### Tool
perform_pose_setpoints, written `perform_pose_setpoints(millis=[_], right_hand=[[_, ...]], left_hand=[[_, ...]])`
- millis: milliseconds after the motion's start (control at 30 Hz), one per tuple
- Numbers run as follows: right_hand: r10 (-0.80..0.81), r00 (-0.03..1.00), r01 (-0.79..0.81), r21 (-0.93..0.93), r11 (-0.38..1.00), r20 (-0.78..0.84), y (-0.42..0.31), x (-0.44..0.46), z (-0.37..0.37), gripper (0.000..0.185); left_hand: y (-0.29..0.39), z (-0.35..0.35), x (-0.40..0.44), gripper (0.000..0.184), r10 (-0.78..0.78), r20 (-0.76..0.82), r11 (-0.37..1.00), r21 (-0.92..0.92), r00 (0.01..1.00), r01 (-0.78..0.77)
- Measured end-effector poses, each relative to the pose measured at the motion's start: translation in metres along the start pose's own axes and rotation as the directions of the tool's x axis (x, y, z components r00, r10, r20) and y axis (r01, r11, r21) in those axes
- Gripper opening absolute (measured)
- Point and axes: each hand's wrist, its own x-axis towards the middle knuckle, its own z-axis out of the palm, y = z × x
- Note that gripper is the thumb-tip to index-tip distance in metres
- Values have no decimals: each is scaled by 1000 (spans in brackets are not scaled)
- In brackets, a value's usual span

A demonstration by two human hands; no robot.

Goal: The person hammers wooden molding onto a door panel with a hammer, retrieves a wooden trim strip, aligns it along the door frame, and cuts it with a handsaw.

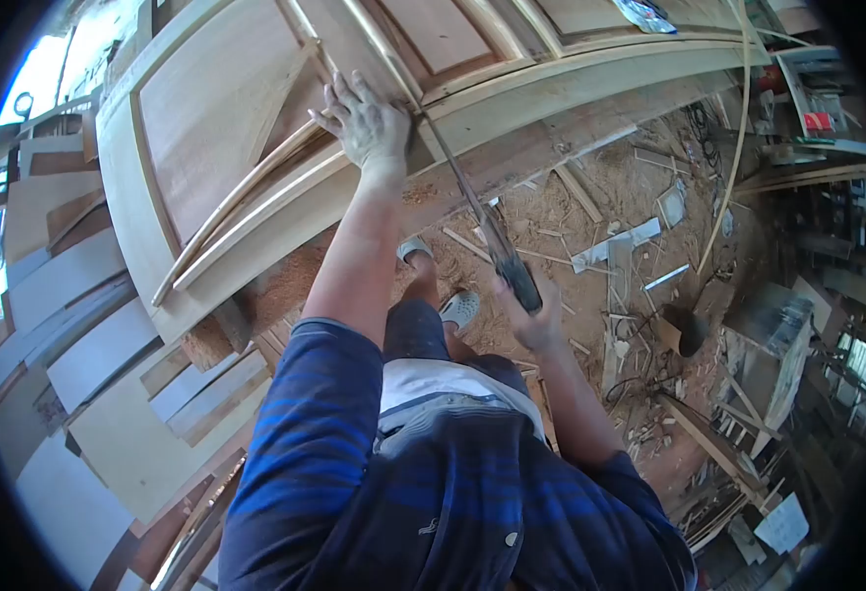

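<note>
My right hand (534, 313) is wrapped round the dark handle of a handsaw (482, 210). Its narrow blade slants up and left, with the far end at the edge of a panelled wooden door (206, 108), close to a thin wood strip (379, 37). My left hand (369, 128) lies flat with fingers spread on the door's frame, just left of the blade. Beside and partly under that palm, long wood mouldings (246, 197) run along the door toward its lower left corner. Whether the blade's teeth touch the strip is hard to make out.
Sawdust and offcuts (576, 192) litter the floor below the door. Stacked boards (103, 355) lie on the left. A plastic packet (646, 15) rests on the door's far end. A thin bent strip (733, 148) hangs on the right, near shelves (827, 108) and scrap wood.
</note>
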Motion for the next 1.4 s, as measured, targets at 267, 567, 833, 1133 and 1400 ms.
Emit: perform_pose_setpoints(millis=[267, 567, 833, 1133, 1400], right_hand=[[-110, 994, 111, -49, 993, 21, 25, -51, -40, 20], [-275, 962, 272, -120, 955, -6, 37, -16, -42, 22], [-196, 980, 198, -94, 976, 28, 42, -3, -61, 31], [-310, 935, 317, -11, 948, 171, 33, 39, -109, 35], [-346, 919, 359, -41, 932, 188, 69, 48, -186, 35]], left_hand=[[6, -1, 2, 71, -17, -50, 999, 37, 999, 18], [10, -7, -10, 83, 156, -243, 987, -5, 957, -163], [25, 0, -13, 44, 88, -258, 969, -201, 962, -142], [-20, -14, -27, 14, 186, -124, 980, -51, 975, -193], [79, 15, -38, 37, 224, -289, 950, -149, 931, -275]])
